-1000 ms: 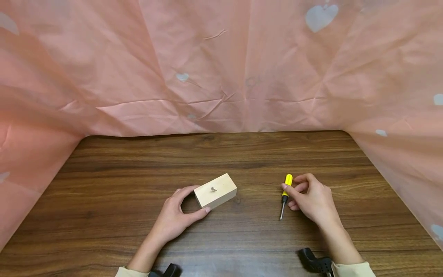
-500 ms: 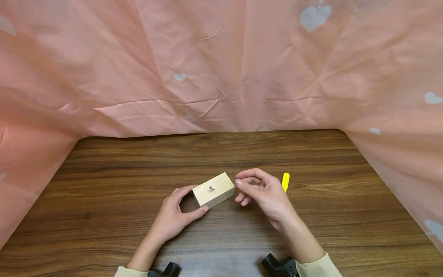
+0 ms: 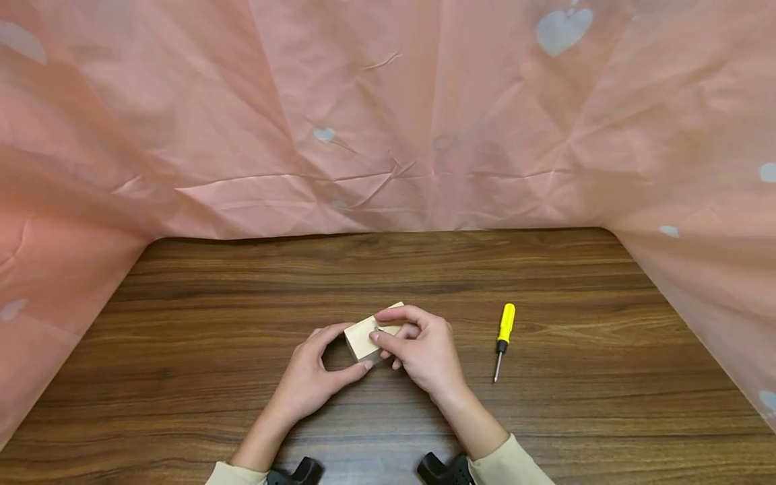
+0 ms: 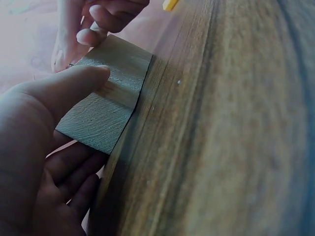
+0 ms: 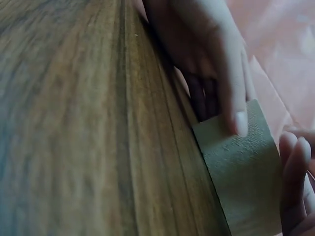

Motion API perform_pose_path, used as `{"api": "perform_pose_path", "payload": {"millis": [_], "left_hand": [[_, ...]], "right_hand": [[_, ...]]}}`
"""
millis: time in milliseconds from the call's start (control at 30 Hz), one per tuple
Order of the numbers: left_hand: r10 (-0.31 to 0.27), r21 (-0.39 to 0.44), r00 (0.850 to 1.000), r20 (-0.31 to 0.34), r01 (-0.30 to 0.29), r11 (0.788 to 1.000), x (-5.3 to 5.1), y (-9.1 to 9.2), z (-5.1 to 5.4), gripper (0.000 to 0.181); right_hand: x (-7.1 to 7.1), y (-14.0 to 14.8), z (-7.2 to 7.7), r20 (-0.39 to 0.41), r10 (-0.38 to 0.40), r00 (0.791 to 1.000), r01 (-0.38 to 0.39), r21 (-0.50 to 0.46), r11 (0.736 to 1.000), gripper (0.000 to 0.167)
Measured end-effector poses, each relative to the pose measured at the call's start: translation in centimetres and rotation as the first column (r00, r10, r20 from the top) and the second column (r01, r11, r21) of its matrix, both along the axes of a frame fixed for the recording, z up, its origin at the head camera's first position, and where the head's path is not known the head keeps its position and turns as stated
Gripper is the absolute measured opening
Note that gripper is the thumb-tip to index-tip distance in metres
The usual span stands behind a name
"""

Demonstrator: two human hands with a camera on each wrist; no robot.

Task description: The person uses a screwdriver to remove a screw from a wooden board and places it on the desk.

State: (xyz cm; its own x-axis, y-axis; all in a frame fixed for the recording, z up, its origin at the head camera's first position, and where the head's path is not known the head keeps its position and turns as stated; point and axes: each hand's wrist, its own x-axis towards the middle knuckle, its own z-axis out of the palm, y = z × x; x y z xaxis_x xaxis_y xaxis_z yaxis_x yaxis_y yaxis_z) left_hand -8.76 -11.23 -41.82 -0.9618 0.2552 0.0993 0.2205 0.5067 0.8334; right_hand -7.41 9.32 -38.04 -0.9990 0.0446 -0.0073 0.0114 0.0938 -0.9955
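A pale wooden block (image 3: 360,339) lies on the table, slightly angled. My left hand (image 3: 306,380) grips its left end, thumb on the near side and fingers round the far side; the thumb also shows across the block (image 4: 125,61) in the left wrist view. A small metal screw (image 3: 377,329) stands in the block's top. My right hand (image 3: 432,353) is over the block's right part and pinches the screw between thumb and index finger, its other fingers curled beneath. The right hand hides much of the block's right half.
To the right, a screwdriver (image 3: 506,329) with a yellow handle lies on the brown wooden table (image 3: 242,289), tip toward the person. A pink curtain (image 3: 388,135) with pale hearts encloses the back and sides. Black wrist devices (image 3: 306,469) sit by both sleeves.
My right hand has let go of the screwdriver on the table and moved left to the screw in the block. The left hand has kept its hold on the block.
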Motion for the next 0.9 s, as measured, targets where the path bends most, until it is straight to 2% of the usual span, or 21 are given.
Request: {"api": "perform_pose_path", "payload": {"millis": [167,433,667,900], "left_hand": [[-0.004,0.003,1.0,0.003,0.004,1.0,0.0,0.1,0.1,0.056],[0.004,0.003,1.0,-0.002,-0.004,1.0,0.1,0.1,0.1,0.056],[-0.007,0.004,1.0,-0.001,0.007,1.0,0.1,0.2,0.1,0.058],[-0.004,0.013,1.0,0.017,0.004,1.0,0.1,-0.2,0.0,0.056]], "right_hand": [[-0.2,-0.3,-0.1,-0.002,-0.044,0.999,0.044,-0.006,0.999,0.014],[-0.3,-0.1,-0.4,-0.013,-0.048,0.999,0.046,-0.129,0.991,0.021],[0.1,0.8,0.4,-0.067,-0.118,0.991,0.113,-0.077,0.991,0.019],[0.6,2.9,0.8,0.005,-0.192,0.981,0.192,-0.08,0.978,0.021]]}}
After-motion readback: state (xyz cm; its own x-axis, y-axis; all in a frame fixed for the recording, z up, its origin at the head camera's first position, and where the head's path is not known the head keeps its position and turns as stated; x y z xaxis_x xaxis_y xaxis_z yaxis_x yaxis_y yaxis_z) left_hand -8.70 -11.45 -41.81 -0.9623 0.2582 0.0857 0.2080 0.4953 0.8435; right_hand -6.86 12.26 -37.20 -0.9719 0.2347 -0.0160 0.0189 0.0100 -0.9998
